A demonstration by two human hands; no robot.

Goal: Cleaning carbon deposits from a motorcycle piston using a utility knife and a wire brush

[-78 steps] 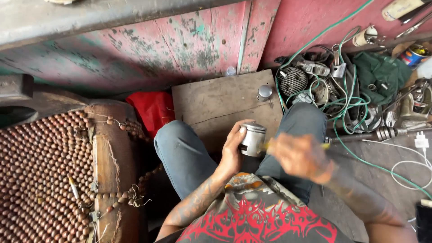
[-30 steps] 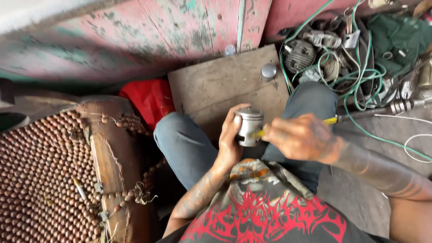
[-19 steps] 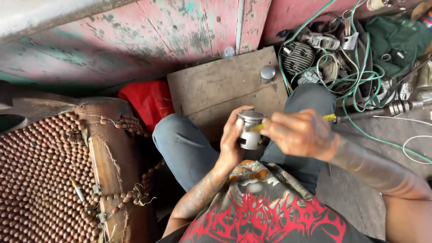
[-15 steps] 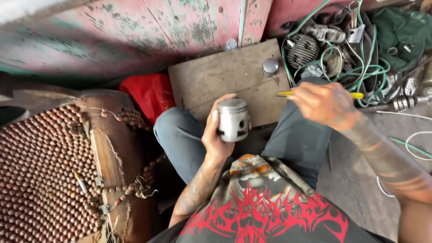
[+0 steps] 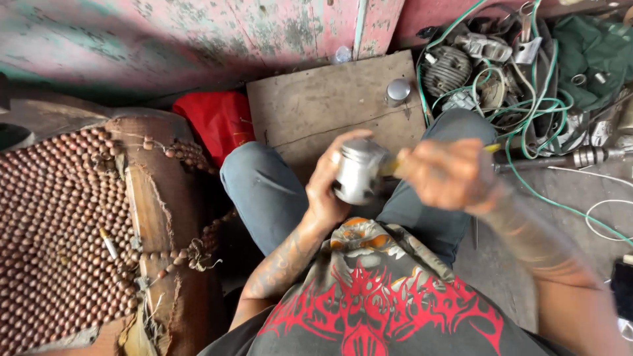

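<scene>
My left hand (image 5: 326,188) grips a grey metal piston (image 5: 356,173) upright above my lap. My right hand (image 5: 448,175), blurred with motion, is closed around a thin yellow-handled tool (image 5: 491,149) whose front end meets the piston's right side. Both hands are over my jeans-clad knees (image 5: 260,191). The tool's tip is hidden behind the piston and fingers.
A worn wooden board (image 5: 316,105) lies ahead with a small round metal part (image 5: 397,91) on it. At the right are engine parts (image 5: 448,66), green cable (image 5: 527,105) and a metal shaft (image 5: 580,157). A beaded seat (image 5: 59,224) is at left, a red cloth (image 5: 214,118) beside it.
My right hand had swung out to the right away from the piston with the yellow tool; now it is back against the piston's side. The left hand keeps its hold on the piston.
</scene>
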